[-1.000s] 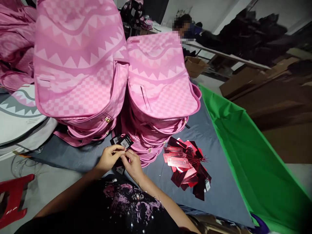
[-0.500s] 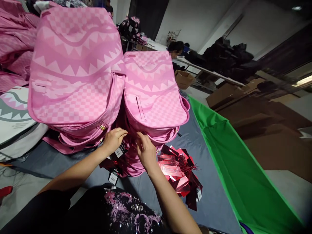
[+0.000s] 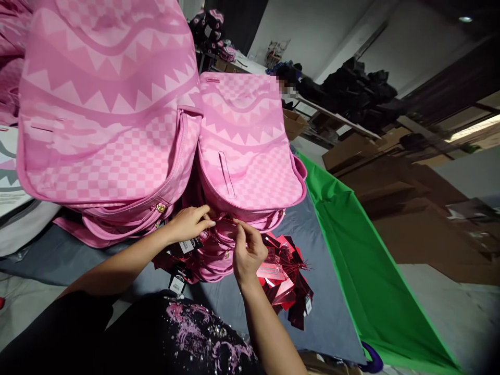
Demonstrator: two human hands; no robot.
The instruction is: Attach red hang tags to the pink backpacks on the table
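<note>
Two pinches meet: left hand (image 3: 189, 223) fingertips pressed on a bag (image 3: 219, 250) edge, tag (image 3: 186, 245) dangling just beneath; right hand (image 3: 248, 250) nips what seems a thin loop (image 3: 228, 221) beside it. Judged best: loop taut, bag edge steadied.

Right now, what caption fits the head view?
Left hand and right hand work at the pink backpack stack, red tags piled beside.

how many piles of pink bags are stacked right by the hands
2. The left pile rises above the left hand; the right pile, lower, sits above the right hand. More pink bags at the far left edge may belong to further, mostly hidden piles.
</note>
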